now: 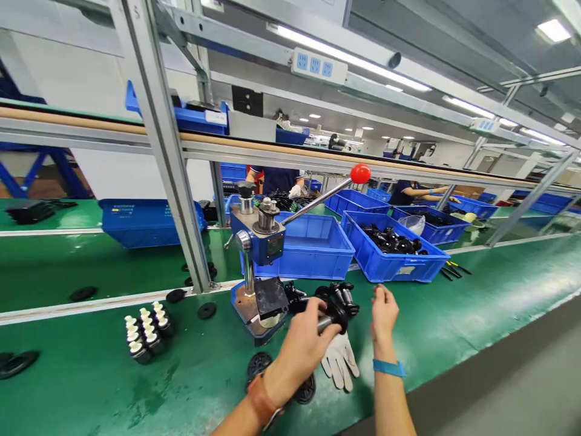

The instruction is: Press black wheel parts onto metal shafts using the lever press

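My left hand point(305, 339) is wrapped round a spool-like part point(334, 319) with a grey metal barrel and a black flanged end. To its right, my right hand point(385, 313) is raised over the bench with its fingertips pinched together; whatever is between them is too small to make out. Beneath the held part lies a white work glove point(340, 360). More black and silver spool-like parts point(344, 297) lie just behind my left hand. Round black discs point(259, 364) rest near my left wrist, partly hidden by it. A blue hand press point(258, 242) with a red-knobbed lever stands beyond my left hand.
Behind the press is a blue bin point(304, 245); another blue bin point(399, 260) holds black parts. Small black pieces with cream tops point(146, 330) stand in rows at left. Pliers point(454, 269) lie at right. A metal post point(167, 151) rises from the bench. Co-workers point(276, 180) are across it.
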Tool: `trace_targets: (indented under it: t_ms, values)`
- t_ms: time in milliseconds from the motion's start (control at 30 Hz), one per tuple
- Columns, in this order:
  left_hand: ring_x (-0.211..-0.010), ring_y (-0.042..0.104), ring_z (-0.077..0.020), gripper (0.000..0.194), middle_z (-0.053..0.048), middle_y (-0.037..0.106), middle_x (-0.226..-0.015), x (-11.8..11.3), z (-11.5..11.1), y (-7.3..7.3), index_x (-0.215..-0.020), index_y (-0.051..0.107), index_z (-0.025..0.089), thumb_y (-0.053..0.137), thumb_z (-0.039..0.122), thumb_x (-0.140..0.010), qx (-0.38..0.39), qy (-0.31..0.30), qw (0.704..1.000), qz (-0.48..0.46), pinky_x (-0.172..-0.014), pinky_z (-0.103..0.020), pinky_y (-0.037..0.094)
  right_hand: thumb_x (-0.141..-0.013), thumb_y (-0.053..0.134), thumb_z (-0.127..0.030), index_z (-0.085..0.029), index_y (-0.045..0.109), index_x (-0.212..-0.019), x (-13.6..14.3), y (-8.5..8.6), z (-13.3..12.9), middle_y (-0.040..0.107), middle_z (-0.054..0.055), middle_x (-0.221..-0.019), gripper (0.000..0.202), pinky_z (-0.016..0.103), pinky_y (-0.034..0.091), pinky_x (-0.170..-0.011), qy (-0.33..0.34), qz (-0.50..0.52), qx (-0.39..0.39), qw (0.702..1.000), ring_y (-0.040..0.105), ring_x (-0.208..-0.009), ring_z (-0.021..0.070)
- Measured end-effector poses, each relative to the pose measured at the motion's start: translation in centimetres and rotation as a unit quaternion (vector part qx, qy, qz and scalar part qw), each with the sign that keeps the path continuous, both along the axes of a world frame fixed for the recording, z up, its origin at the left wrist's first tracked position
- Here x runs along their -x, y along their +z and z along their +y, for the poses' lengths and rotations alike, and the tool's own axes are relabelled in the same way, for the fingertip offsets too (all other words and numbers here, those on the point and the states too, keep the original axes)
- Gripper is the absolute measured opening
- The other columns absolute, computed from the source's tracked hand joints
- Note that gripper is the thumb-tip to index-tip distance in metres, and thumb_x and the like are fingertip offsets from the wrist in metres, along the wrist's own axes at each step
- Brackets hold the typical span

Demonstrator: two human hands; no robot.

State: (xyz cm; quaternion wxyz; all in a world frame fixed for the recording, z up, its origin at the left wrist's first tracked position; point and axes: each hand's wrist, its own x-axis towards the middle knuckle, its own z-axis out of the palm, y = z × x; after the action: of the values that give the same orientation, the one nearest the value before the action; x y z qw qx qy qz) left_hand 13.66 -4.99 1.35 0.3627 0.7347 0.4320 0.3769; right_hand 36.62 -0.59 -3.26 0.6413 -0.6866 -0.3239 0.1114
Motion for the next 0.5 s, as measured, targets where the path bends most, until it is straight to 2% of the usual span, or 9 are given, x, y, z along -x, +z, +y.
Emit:
trace_targets:
  t_ms: [33,100,167,233,333,400,433,500]
  values:
    - [-0.081,0.072,-0.0237,0.018,-0.003,0.076,-0.089,2.5,0.2,1.0,-0.103,0.065,0.024,0.07,0.03,-0.087,-0.009,0.04,0.999,0.008,-0.075,-0.033,0.052,-0.102,0.047,-0.057,-0.014,0.065,-0.123,0.2,1.8,0.4,0.07,0.015,-0.121,0.051,0.043,0.058,-0.094,-0.003,0.009,-0.026,1.0,0.069,-0.111,0.0263]
    - [-0.084,0.069,-0.0233,0.012,-0.003,0.073,-0.089,6.8,1.1,3.0,-0.092,0.068,0.023,0.072,0.031,-0.084,-0.059,0.117,0.991,0.027,-0.079,-0.034,0.051,-0.099,0.049,-0.058,-0.015,0.065,-0.125,1.6,6.0,1.3,0.071,0.014,-0.122,0.052,0.041,0.057,-0.097,0.017,0.01,-0.099,0.995,0.069,-0.115,0.0259]
    - [-0.087,0.067,-0.0236,0.01,-0.004,0.071,-0.092,9.6,2.4,4.6,-0.086,0.071,0.023,0.076,0.028,-0.08,-0.093,0.174,0.978,0.061,-0.081,-0.035,0.05,-0.095,0.061,-0.054,-0.018,0.065,-0.126,4.0,11.0,2.2,0.071,0.011,-0.121,0.048,0.041,0.057,-0.099,0.088,-0.032,-0.21,0.973,0.069,-0.115,0.0243]
    - [-0.082,0.065,-0.022,0.012,-0.003,0.069,-0.088,10.9,3.8,5.4,-0.086,0.071,0.021,0.078,0.024,-0.077,-0.081,0.199,0.973,0.087,-0.076,-0.033,0.048,-0.094,0.067,-0.05,-0.021,0.061,-0.133,6.6,16.6,3.3,0.068,0.011,-0.127,0.049,0.043,0.058,-0.098,0.168,-0.085,-0.306,0.933,0.067,-0.117,0.0241]
    - [-0.069,0.059,-0.018,0.017,0.001,0.065,-0.076,11.1,5.6,5.2,-0.09,0.069,0.019,0.079,0.02,-0.076,-0.04,0.199,0.975,0.09,-0.064,-0.028,0.042,-0.096,0.066,-0.048,-0.025,0.056,-0.14,9.6,24.1,5.1,0.065,0.01,-0.131,0.051,0.038,0.06,-0.09,0.192,-0.13,-0.379,0.896,0.068,-0.112,0.0211]
    - [-0.067,0.056,-0.0166,0.019,0.002,0.065,-0.074,10.7,6.6,4.8,-0.089,0.068,0.018,0.08,0.018,-0.075,-0.036,0.195,0.977,0.084,-0.062,-0.027,0.039,-0.098,0.062,-0.05,-0.023,0.065,-0.129,10.6,27.4,5.7,0.07,0.008,-0.115,0.041,0.034,0.059,-0.08,0.204,-0.16,-0.37,0.892,0.07,-0.097,0.0183]
    - [-0.067,0.056,-0.0162,0.019,0.001,0.066,-0.075,10.5,6.9,4.5,-0.087,0.068,0.018,0.081,0.018,-0.074,-0.039,0.194,0.977,0.081,-0.062,-0.027,0.038,-0.1,0.06,-0.051,-0.021,0.071,-0.117,10.8,28.2,5.6,0.072,0.006,-0.102,0.037,0.032,0.058,-0.075,0.207,-0.175,-0.351,0.896,0.07,-0.086,0.0168]
    - [-0.067,0.054,-0.0159,0.018,0.001,0.066,-0.076,10.3,7.4,4.0,-0.081,0.067,0.017,0.083,0.021,-0.073,-0.044,0.196,0.977,0.075,-0.062,-0.027,0.037,-0.099,0.06,-0.05,-0.017,0.076,-0.088,10.5,28.1,4.3,0.069,0.002,-0.075,0.038,0.028,0.052,-0.065,0.174,-0.209,-0.299,0.915,0.063,-0.067,0.0135]
